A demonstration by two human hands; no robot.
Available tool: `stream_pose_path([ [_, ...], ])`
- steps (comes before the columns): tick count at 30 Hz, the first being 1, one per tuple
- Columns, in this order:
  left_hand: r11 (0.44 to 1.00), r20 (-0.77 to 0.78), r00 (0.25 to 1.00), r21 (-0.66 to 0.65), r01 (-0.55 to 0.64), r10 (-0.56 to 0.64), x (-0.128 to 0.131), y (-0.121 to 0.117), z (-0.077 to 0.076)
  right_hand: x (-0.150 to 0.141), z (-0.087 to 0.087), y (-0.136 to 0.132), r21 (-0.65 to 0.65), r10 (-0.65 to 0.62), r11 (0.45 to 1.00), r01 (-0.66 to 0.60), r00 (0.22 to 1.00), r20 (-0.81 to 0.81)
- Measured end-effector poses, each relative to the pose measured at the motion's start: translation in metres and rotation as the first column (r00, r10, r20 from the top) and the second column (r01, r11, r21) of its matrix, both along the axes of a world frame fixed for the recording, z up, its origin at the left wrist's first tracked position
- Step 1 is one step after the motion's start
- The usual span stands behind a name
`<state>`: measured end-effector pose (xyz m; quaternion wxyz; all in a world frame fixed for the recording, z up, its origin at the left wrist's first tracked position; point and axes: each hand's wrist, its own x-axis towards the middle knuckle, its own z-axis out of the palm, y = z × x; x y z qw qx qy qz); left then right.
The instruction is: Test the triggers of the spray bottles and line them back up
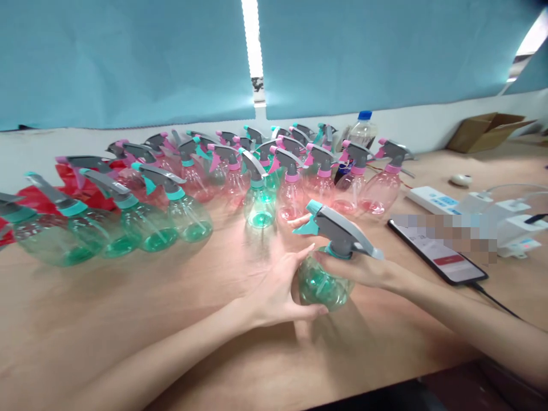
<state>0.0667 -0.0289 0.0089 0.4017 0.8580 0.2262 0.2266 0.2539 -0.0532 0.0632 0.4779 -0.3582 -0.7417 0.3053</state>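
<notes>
A clear green spray bottle with a grey and teal trigger head is held tilted near the table's front edge. My left hand wraps round the bottle's body from the left, its thumb low on the near side. With its fingers at the neck, just under the teal collar, my right hand grips the same bottle from the right. Part of the right fingers is hidden behind the bottle and its head. Just beyond my hands stands another green spray bottle, upright.
Several green spray bottles line the left, with pink ones across the back. To the right lie a phone with a cable, a power strip with chargers, and a white mouse-like object. A cardboard box sits far right.
</notes>
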Motion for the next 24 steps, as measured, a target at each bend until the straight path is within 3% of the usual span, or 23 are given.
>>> stream_pose_path([
  [4,0.988,-0.082,0.996,0.155,-0.01,0.023,-0.009,0.007,-0.004,0.002,0.001,0.006,0.02,-0.043,0.999,0.043,0.999,-0.007],
  [11,0.912,-0.294,0.943,0.409,-0.026,0.159,-0.042,0.02,-0.004,0.0,-0.002,0.025,-0.01,-0.057,0.998,0.057,0.998,0.03],
  [21,0.889,-0.344,0.914,0.457,-0.035,0.213,-0.049,0.018,-0.005,-0.007,0.009,0.036,-0.024,-0.078,0.996,0.081,0.992,0.094],
  [24,0.889,-0.334,0.918,0.456,-0.042,0.215,-0.049,0.019,-0.006,-0.008,0.011,0.034,0.024,-0.088,0.996,0.086,0.987,0.134],
])
